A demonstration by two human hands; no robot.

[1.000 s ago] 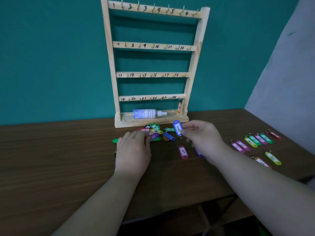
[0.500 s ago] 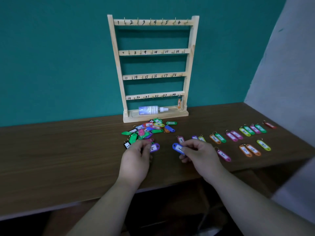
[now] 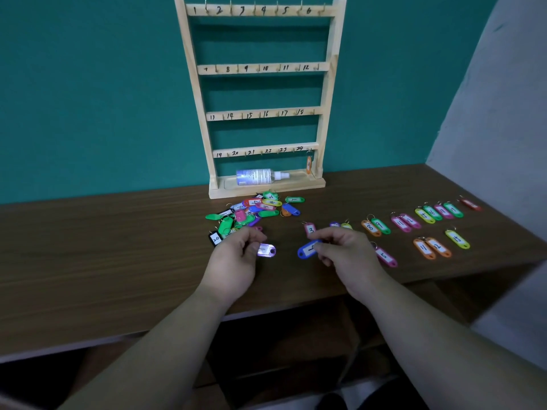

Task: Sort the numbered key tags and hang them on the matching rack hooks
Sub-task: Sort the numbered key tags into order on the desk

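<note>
The wooden key rack [image 3: 263, 68] is standing at the back of the table [image 3: 118, 247], its four rails numbered 1 to 24. In front of the rack's right half, the right hand [image 3: 346, 250] is pinching a blue key tag [image 3: 306, 250] between thumb and fingertips. In front of the rack's left half, the left hand [image 3: 233, 261] is gripping a purple key tag [image 3: 266, 250] in curled fingers. A mixed pile of key tags [image 3: 254, 211] is lying just before the rack's base. A pink tag marked 3 [image 3: 310, 229] is lying near the right hand, on its rack side. Sorted tags [image 3: 429, 220] are lying in rows right of the rack. An orange tag [image 3: 308, 164] is hanging from the rack's bottom-right hook, and a spray bottle [image 3: 257, 176] is lying on its base.
</note>
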